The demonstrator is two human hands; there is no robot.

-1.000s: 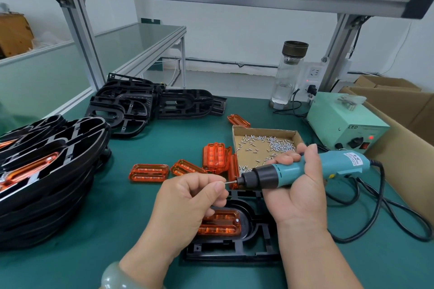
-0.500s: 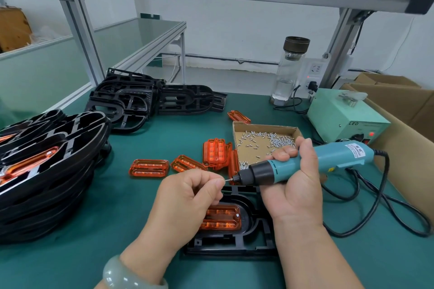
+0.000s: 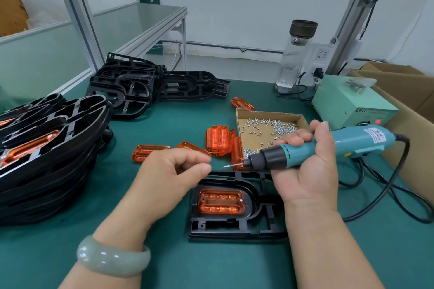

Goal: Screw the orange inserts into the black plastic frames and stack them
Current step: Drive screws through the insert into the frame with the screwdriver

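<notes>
A black frame (image 3: 234,230) lies flat on the green mat in front of me, with an orange insert (image 3: 220,202) seated in its oval opening. My right hand (image 3: 310,171) grips a teal electric screwdriver (image 3: 352,143) held sideways above the frame. A small screw (image 3: 226,166) sits on its bit tip. Just left of that tip hovers my left hand (image 3: 169,176), fingers loosely curled, thumb and forefinger parted with nothing seen between them. Loose orange inserts (image 3: 217,139) lie behind my hands. A stack of frames with inserts (image 3: 47,159) stands at the left.
A cardboard tray of screws (image 3: 270,114) sits behind the screwdriver. Bare black frames (image 3: 131,87) are piled at the back left. A green power box (image 3: 352,103), a glass bottle (image 3: 296,54) and a large carton (image 3: 418,124) stand at the right. The screwdriver's cable (image 3: 399,183) loops over the mat.
My left hand has let go of the screw at the bit tip and drawn back to the left. The screw now stays on the bit alone.
</notes>
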